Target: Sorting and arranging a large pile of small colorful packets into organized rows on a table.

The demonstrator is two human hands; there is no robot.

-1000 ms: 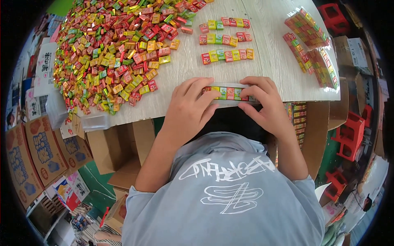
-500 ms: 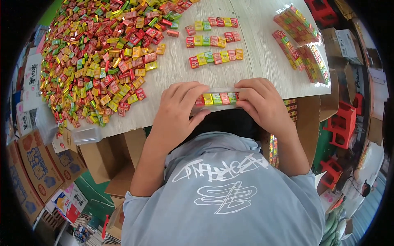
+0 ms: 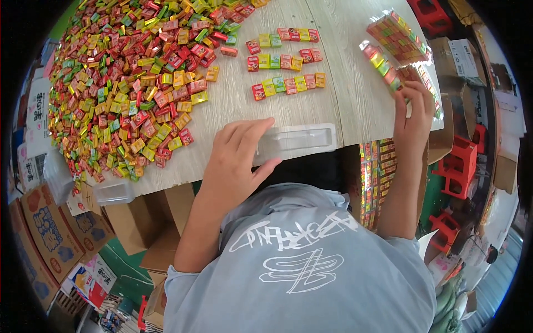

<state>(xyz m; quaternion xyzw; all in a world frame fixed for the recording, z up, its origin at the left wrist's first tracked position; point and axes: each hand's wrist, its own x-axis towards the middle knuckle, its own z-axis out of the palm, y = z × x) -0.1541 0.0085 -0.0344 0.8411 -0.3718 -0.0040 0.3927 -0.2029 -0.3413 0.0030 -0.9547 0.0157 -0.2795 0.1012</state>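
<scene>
My left hand (image 3: 236, 155) grips the left end of a clear plastic tray (image 3: 319, 149) at the table's near edge. Thumb and fingers lie on its two long sides, and the tray looks empty. My right hand (image 3: 413, 108) is stretched out to the far right, its fingers closed on the near end of a filled clear pack (image 3: 382, 67) of small coloured boxes. That pack is tilted beside a stack of similar packs (image 3: 400, 36). Beyond the tray, short rows of small red, yellow, green and orange boxes (image 3: 288, 85) lie on the table.
A large heap of loose small boxes (image 3: 127, 89) covers the table's left side. Another clear tray (image 3: 114, 193) sits at the near left edge. An open carton (image 3: 139, 216) stands below it. Packed rows (image 3: 375, 172) fill a carton below right; red stools (image 3: 462, 166) stand beyond.
My right hand has carried the filled pack from in front of me to the far right. An empty tray now shows at my left hand, which stays near the same place.
</scene>
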